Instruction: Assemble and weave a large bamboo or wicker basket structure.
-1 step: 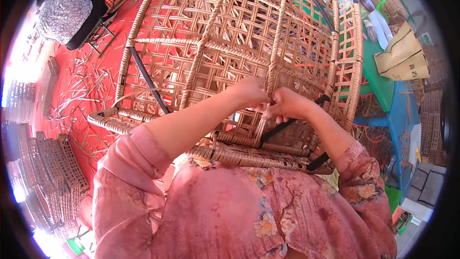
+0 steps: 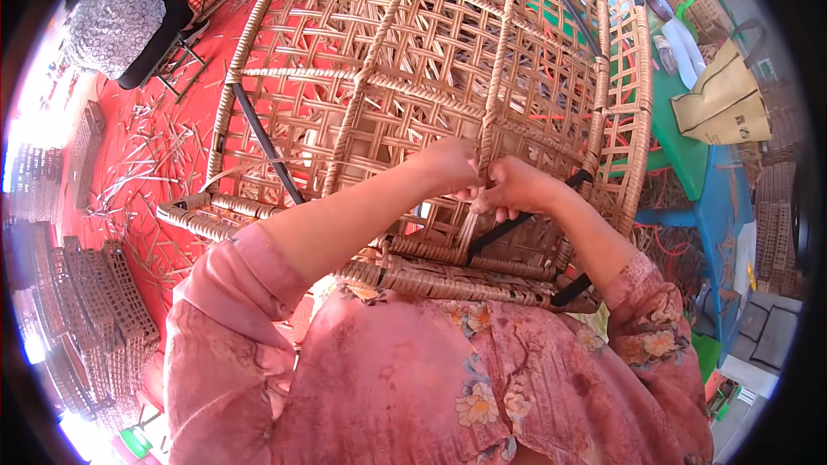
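Just ahead of your chest, slightly right of centre, your two hands meet over a large woven cane frame [image 2: 362, 79], which stretches from your lap to the top edge of the view. Your left forearm rises from the lower left on a long diagonal, elbow out wide, ending at your left hand [image 2: 454, 168], back upward, wrist nearly straight, fingers curled down. Whether those fingers grasp anything you cannot be told, since their tips are largely hidden. Your right forearm, more foreshortened, slants up and leftward to your right hand [image 2: 521, 188], bent inward, fingers folded, thumb toward the left hand. Right thumb and fingertips look pinched on a pale strip [image 2: 468, 228] that runs down just below them. Both hands sit close together, one on each side of a cane-wrapped rib [image 2: 493, 103] of the frame. A dark bar [image 2: 508, 232] slants beneath your right hand. Your pink floral sleeves [image 2: 250, 284] are pushed up near the elbows. To the left, a seated person [image 2: 116, 21] is on a red floor [image 2: 172, 133] scattered with cane scraps; to the right lies a tan bag [image 2: 724, 95].
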The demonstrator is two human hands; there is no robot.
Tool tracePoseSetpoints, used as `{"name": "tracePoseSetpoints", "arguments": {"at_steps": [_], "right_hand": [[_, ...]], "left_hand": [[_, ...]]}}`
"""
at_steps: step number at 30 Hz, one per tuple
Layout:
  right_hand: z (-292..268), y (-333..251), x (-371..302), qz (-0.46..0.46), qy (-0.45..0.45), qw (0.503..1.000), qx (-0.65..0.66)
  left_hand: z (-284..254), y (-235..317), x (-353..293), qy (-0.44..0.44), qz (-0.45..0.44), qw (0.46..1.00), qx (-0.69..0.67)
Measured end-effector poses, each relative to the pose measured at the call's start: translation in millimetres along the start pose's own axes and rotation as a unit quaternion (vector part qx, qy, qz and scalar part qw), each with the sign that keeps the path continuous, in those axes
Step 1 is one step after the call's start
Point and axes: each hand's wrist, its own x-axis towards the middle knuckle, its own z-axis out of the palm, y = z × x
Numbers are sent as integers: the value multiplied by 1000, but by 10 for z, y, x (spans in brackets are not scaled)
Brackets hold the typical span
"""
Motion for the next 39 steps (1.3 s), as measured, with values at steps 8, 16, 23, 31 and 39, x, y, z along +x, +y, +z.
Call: {"name": "tracePoseSetpoints", "arguments": {"at_steps": [8,16,23,31,39], "right_hand": [[52,124,74,15,13,996,89],[80,96,56,-15,3,983,186],[71,162,57,-44,-30,970,239],[-3,188,78,-84,-68,988,114],[55,73,4,-42,38,997,-48]], "left_hand": [[116,-61,-122,84,13,963,258],[-17,16,-264,10,24,961,276],[17,14,-264,107,33,941,320],[79,-165,-187,147,63,938,308],[37,-156,-161,152,80,940,294]]}}
